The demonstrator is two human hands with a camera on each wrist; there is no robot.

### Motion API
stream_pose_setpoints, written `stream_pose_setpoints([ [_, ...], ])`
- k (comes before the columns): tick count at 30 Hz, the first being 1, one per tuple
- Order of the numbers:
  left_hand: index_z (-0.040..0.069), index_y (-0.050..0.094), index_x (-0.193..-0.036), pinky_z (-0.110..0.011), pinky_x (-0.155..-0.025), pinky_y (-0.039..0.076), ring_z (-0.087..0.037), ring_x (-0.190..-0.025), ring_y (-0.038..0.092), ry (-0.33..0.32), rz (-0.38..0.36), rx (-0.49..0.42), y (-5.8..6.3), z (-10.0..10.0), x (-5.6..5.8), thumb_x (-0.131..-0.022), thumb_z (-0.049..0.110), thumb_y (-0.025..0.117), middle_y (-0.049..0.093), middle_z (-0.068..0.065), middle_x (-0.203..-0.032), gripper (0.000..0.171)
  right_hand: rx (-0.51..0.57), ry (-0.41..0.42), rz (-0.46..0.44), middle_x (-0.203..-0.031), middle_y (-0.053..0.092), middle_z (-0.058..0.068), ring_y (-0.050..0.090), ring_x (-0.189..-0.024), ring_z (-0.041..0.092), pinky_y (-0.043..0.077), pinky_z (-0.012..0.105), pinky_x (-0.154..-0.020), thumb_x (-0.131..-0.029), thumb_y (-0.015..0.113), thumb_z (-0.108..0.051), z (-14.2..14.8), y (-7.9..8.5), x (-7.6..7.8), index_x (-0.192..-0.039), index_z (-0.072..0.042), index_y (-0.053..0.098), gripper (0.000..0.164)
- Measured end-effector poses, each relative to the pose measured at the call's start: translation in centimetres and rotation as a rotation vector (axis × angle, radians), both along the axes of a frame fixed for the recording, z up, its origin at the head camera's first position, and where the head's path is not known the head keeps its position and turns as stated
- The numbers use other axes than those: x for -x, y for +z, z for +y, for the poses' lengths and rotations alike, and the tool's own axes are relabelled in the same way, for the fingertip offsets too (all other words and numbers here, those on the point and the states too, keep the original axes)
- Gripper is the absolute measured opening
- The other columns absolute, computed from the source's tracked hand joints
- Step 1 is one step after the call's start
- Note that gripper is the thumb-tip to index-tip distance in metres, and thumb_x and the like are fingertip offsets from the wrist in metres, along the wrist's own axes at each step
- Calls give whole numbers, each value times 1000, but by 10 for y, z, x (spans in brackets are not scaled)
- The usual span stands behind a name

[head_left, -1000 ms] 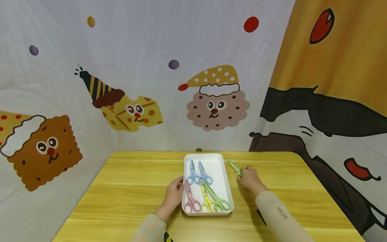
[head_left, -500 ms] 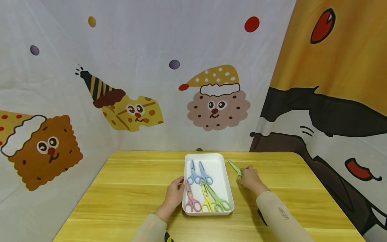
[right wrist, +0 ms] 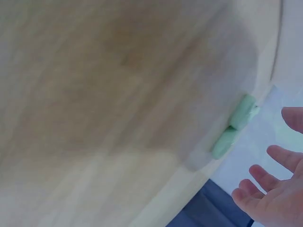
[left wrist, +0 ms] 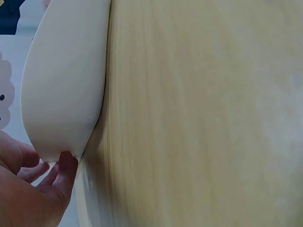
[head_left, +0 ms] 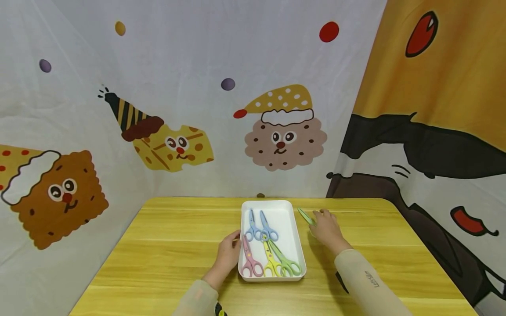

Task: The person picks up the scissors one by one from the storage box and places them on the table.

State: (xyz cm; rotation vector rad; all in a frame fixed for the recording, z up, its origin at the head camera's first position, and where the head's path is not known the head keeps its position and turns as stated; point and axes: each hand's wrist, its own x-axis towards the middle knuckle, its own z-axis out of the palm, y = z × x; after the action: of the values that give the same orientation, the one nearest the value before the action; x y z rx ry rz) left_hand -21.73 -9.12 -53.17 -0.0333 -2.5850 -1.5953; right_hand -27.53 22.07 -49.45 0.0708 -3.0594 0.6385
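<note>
My left hand (head_left: pixel 228 252) holds the left wall of a white tray (head_left: pixel 283 216); in the left wrist view its fingertips meet the tray's lower edge. Inside the tray lie two blue scissors (head_left: pixel 268 226), pink scissors (head_left: pixel 250 259), yellow scissors (head_left: pixel 270 259) and green scissors (head_left: pixel 285 259). Another pair of green scissors (head_left: pixel 305 215) lies on the table right of the tray. Over its handle end hovers my right hand (head_left: pixel 327 230). The right wrist view shows that hand's fingers (right wrist: pixel 265 178) spread and apart from the green scissors' handles (right wrist: pixel 243 112).
The wooden table (head_left: pixel 170 254) reaches back to a fabric wall (head_left: pixel 221 52) printed with cartoon biscuits and cheese. A patterned curtain (head_left: pixel 435 87) hangs along the right side. The tray stands near the table's middle.
The right hand has lifted slightly and shifted over the loose green scissors, now covering their handles in the head view. Its fingers are off them. The left hand and the tray keep their places.
</note>
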Motion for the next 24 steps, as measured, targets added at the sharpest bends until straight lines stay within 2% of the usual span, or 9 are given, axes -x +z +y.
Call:
stream_pose_setpoints([
  [11, -7, 53, -128, -40, -87, 56, -34, -101, 64, 2, 13, 9, 0, 0, 0, -93, 1, 52, 61, -24, -119, 36, -13, 93, 94, -148, 25, 32, 22, -134, 53, 22, 67, -108, -92, 57, -36, -22, 12, 0, -143, 0, 37, 65],
  [17, -8, 52, -128, -40, -86, 56, -35, -102, 63, -3, 12, 0, -1, -1, 0, -93, 1, 52, 60, -25, -119, 36, -42, 131, 109, -151, 22, 29, 18, -136, 53, 22, 70, -107, -92, 56, -44, -34, 15, -1, -144, -3, 36, 70],
  [24, -7, 52, -129, -39, -86, 56, -35, -104, 63, -1, -5, -13, 0, 0, -1, -93, 1, 51, 59, -25, -120, 37, -41, 158, 105, -153, 20, 27, 15, -138, 51, 19, 69, -109, -91, 56, -46, -45, 15, -3, -145, -5, 35, 71],
])
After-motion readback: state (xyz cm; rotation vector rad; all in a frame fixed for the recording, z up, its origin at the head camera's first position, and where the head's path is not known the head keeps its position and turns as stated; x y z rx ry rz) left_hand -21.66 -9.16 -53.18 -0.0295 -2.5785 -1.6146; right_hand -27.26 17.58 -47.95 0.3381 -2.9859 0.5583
